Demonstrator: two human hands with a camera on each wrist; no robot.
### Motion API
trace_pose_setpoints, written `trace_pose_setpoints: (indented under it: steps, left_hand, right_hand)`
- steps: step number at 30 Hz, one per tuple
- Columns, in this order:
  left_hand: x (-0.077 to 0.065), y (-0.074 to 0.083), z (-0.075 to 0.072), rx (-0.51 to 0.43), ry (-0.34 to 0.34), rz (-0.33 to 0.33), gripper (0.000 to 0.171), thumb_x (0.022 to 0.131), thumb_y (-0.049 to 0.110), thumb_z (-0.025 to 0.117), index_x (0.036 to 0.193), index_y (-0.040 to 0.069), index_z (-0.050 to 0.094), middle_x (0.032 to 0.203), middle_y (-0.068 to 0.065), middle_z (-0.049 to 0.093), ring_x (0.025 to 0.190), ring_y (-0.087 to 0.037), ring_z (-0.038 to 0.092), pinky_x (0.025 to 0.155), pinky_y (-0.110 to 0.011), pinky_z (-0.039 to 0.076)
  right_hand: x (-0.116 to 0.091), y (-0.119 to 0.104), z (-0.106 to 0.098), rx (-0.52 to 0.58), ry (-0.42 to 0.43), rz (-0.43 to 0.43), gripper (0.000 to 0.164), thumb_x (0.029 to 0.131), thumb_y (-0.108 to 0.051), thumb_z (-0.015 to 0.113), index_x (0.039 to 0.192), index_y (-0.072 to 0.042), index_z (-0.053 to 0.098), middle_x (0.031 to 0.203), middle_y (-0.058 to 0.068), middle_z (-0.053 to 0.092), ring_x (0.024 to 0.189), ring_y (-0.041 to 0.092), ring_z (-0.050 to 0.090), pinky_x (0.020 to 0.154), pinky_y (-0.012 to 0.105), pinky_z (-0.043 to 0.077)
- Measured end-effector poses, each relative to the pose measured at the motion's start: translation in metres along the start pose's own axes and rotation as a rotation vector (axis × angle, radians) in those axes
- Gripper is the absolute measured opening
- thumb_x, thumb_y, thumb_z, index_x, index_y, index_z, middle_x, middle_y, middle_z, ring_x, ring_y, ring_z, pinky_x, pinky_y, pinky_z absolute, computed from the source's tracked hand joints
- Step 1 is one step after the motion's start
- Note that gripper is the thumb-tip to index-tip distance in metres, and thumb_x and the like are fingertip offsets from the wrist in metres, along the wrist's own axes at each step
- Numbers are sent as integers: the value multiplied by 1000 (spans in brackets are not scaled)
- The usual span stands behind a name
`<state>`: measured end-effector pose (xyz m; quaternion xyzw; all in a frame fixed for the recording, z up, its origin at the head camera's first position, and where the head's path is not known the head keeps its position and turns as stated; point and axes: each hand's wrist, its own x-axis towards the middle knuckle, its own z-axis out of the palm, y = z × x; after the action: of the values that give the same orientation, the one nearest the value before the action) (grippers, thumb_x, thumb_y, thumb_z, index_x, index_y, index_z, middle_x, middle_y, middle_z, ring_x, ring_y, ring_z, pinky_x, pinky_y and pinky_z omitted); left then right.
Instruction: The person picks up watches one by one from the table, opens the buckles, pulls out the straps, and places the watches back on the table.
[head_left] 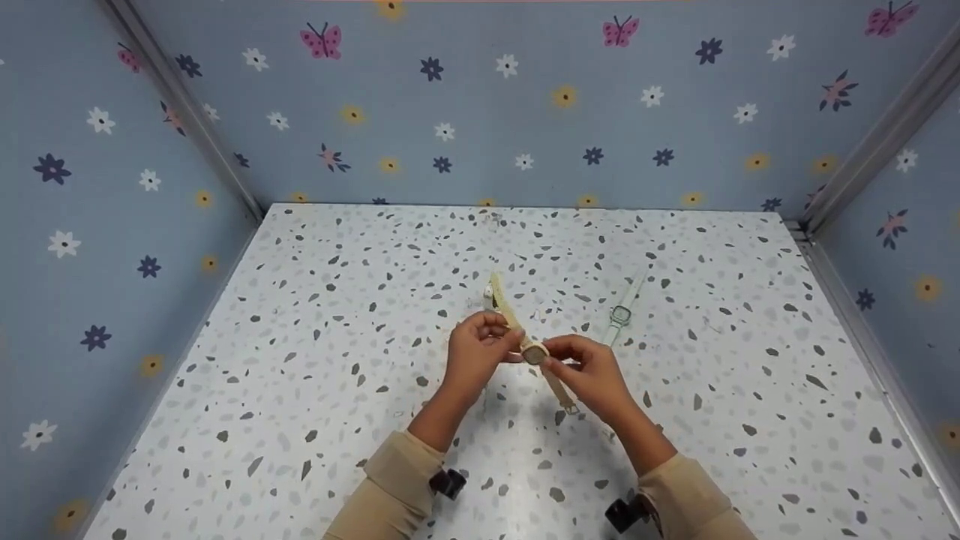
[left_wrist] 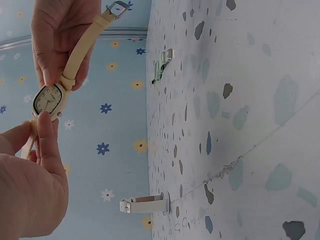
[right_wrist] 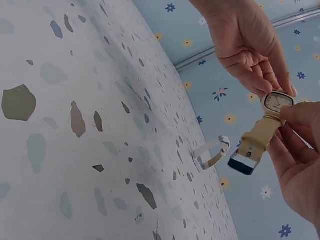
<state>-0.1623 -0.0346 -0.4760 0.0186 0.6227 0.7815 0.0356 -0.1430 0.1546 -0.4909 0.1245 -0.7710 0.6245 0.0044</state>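
Observation:
A pale yellow wristwatch (head_left: 535, 355) is held above the table, its straps slanting from upper left to lower right in the head view. My left hand (head_left: 474, 352) pinches it where one strap meets the case. My right hand (head_left: 594, 369) grips the case's other side between thumb and fingers, and the buckle strap hangs free beneath. In the left wrist view the squarish dial (left_wrist: 48, 100) shows with a small crown on its edge. The metal buckle (right_wrist: 243, 164) is plain in the right wrist view. Fingers hide part of the far strap.
A light green watch (head_left: 620, 315) lies on the speckled table (head_left: 337, 420), beyond my right hand. A white watch (left_wrist: 145, 205) stands on its strap loop on the table; the head view shows it partly hidden beyond my left hand. Flower-patterned walls (head_left: 480, 97) enclose the back and sides.

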Motion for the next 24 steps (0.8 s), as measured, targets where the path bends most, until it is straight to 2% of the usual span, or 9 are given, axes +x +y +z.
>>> trace_pose_setpoints:
  steps: [3,12,20,24]
  left_hand:
    - [1,1,1,-12,-30,-1,23,88,0,71,105,-8,58,91,-15,66,77,-24,70,68,-38,60]
    - [-3,-2,-1,32,-122,18,35,92,2,67,124,-9,58,97,-12,67,86,-22,69,73,-36,60]
    - [-8,-4,-2,57,-203,6,52,85,-3,72,134,-1,55,105,-14,65,94,-23,66,78,-39,59]
    - [-7,-5,-2,59,-207,19,56,82,-5,73,135,-1,54,105,-14,65,95,-24,65,78,-37,59]
  right_hand:
    - [0,0,-1,52,18,53,18,87,-3,72,104,1,71,97,10,69,89,21,65,77,28,57]
    - [-1,3,-3,327,11,192,24,87,-1,71,107,9,64,97,16,67,87,24,68,75,35,59]
    - [-1,3,0,402,59,251,24,86,1,71,107,9,62,100,16,65,88,23,67,77,37,59]
    - [-1,2,2,428,73,283,26,86,1,71,109,8,60,102,17,63,91,25,66,79,39,58]
